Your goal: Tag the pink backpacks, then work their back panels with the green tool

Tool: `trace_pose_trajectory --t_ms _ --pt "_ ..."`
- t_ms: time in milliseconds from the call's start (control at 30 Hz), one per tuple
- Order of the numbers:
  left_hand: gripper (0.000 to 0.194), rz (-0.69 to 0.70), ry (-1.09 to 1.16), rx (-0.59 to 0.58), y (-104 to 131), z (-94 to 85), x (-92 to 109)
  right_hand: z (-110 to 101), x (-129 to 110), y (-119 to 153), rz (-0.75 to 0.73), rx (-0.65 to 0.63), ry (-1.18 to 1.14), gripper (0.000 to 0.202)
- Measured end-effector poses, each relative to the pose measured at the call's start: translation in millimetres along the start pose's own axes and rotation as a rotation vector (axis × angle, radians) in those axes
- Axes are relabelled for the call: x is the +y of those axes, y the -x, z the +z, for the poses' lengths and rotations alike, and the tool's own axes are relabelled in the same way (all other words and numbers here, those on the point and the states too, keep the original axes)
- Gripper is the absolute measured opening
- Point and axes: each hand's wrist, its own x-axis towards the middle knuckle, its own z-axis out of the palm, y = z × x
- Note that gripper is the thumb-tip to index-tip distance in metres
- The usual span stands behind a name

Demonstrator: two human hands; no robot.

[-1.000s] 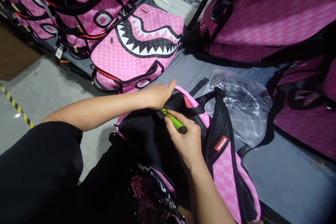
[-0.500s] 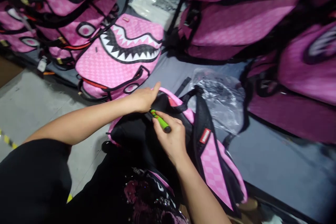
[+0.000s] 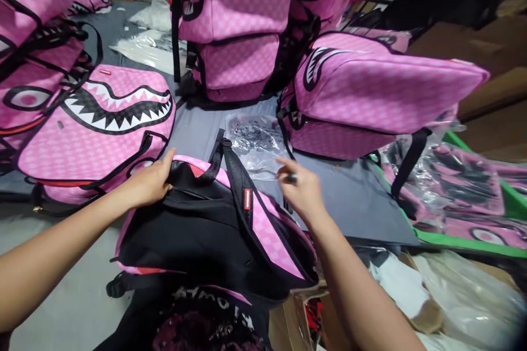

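Note:
A black and pink backpack [image 3: 185, 230] lies with its black side up at the table's front edge, against my body. My left hand [image 3: 152, 180] grips its top left edge, thumb raised. My right hand [image 3: 300, 189] is above the bag's right side, fingers curled round a small tool of which only a dark end [image 3: 292, 177] shows; the hand is slightly blurred. One strap [image 3: 239, 186] with a red label crosses the bag. Beyond it lies a clear plastic bag [image 3: 257, 145] on the grey table [image 3: 349, 203].
A shark-mouth backpack [image 3: 102, 120] lies at the left, beside stacked pink bags [image 3: 33, 88]. More pink bags [image 3: 242, 11] stand at the back and right. A green-edged bin [image 3: 465, 241] holds wrapped pink items. Plastic and cardboard [image 3: 411, 290] sit lower right.
My right hand has moved right, away from the opening beside my left hand, taking the green tool with it. The view has shifted right. My left hand still holds the bag's edge.

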Motion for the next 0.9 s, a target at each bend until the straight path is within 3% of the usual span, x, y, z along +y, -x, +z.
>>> trace_pose_trajectory --t_ms 33,100,133,200,333,467,633,900 --pt "0.088 -0.013 0.003 -0.006 -0.2 -0.4 1.4 10.6 17.4 -11.1 0.034 -0.248 0.144 0.044" --pt "0.088 -0.023 0.011 -0.008 -1.0 -0.3 3.0 33.7 40.3 -30.6 0.051 -0.426 0.245 0.043" --pt "0.088 -0.021 0.015 -0.006 -1.3 0.0 3.2 43.3 45.8 -37.9 0.05 -0.447 0.272 0.044" --pt "0.088 -0.012 0.02 0.0 -1.3 0.8 3.0 54.8 48.5 -47.2 0.047 -0.384 0.316 0.05" --pt "0.089 -0.017 0.019 0.011 -1.8 1.2 3.2 55.8 44.7 -55.0 -0.083 -0.198 0.537 0.056" --pt "0.087 -0.027 0.026 -0.008 -5.4 1.1 3.7 64.0 47.1 -68.5 -0.132 -0.342 0.632 0.037" --pt "0.089 -0.029 0.037 -0.014 -7.5 -0.1 5.0 83.7 50.4 -82.9 -0.207 -0.448 0.61 0.033" --pt "0.087 -0.03 0.028 -0.008 -5.4 -0.7 4.8 75.7 45.3 -71.2 -0.211 -0.435 0.65 0.032"
